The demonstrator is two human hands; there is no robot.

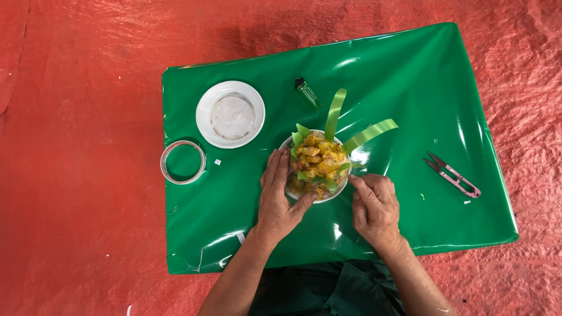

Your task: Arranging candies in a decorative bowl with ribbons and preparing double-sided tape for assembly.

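Observation:
A clear round container (294,191) full of yellow food pieces (319,158) sits on a glossy green sheet (410,88). Green ribbon strips (367,134) run under and up out of the container, two long ends standing up at its far side. My left hand (279,196) wraps the container's left side, thumb under its near edge. Just right of the container, my right hand (374,208) pinches a ribbon end at the rim with its fingertips.
A white lid (230,113) lies at the back left, and a clear tape roll (182,162) rests on the sheet's left edge. Behind the container lies a green lighter (308,93). Pink thread snips (453,175) lie at the right. Red tarp (76,175) surrounds the sheet.

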